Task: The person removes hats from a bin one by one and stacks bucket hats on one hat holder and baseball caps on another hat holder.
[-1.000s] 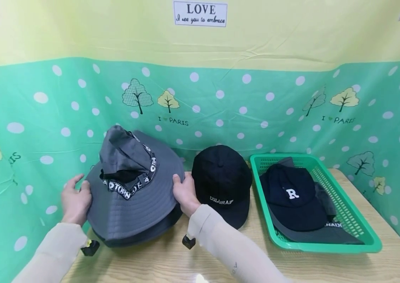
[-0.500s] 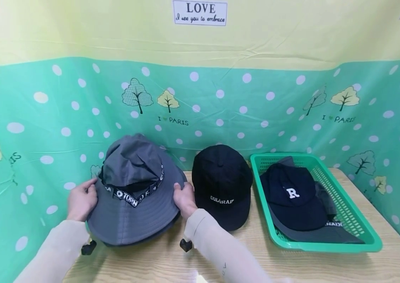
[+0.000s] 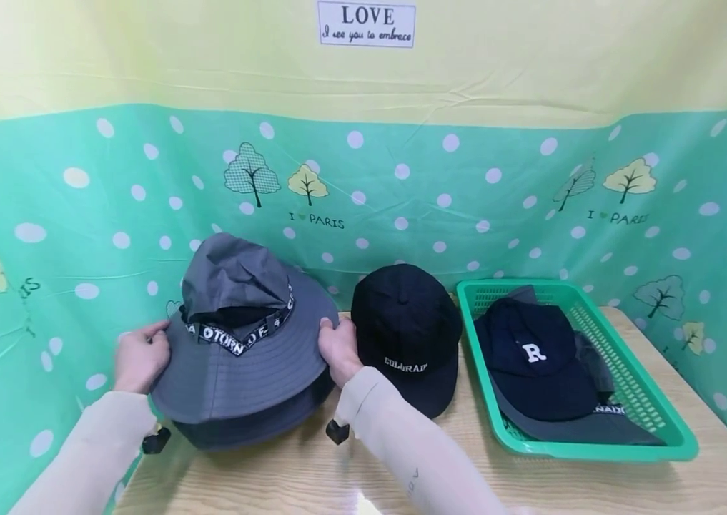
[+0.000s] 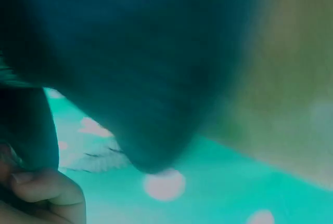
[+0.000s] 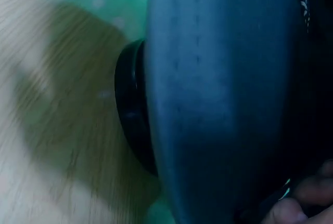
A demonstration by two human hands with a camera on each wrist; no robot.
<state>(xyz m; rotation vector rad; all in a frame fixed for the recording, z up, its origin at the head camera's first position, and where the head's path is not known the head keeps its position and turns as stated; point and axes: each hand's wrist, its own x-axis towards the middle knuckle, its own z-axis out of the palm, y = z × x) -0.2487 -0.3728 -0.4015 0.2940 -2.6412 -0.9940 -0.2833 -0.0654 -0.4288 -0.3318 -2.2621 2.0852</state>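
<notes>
A grey bucket hat (image 3: pixel 234 386) with a lettered band is held by its brim, its crown tipped back. My left hand (image 3: pixel 141 355) pinches the brim at the left side. On the right side, the thumb and fingers of my right hand (image 3: pixel 340 350) grip it. Under this hat shows a second dark grey brim (image 3: pixel 254 428), whose crown is hidden. The right wrist view shows the grey brim (image 5: pixel 203 89) close up, with a dark curved edge (image 5: pixel 132 109) beneath it. A black cap (image 3: pixel 404 329) lettered COLORADO stands just right of my right hand.
A green plastic basket (image 3: pixel 595 449) sits on the wooden table (image 3: pixel 273 479) at the right. Inside lie a navy cap (image 3: pixel 530 357) with a white R and a grey brimmed hat (image 3: pixel 569 430). A green and yellow printed cloth (image 3: pixel 402 193) hangs behind and at the sides.
The held hat was tipped with its brim raised, came down over the lower brim, and is now slightly lifted and left again. Both hands kept hold. The caps and basket stayed put.
</notes>
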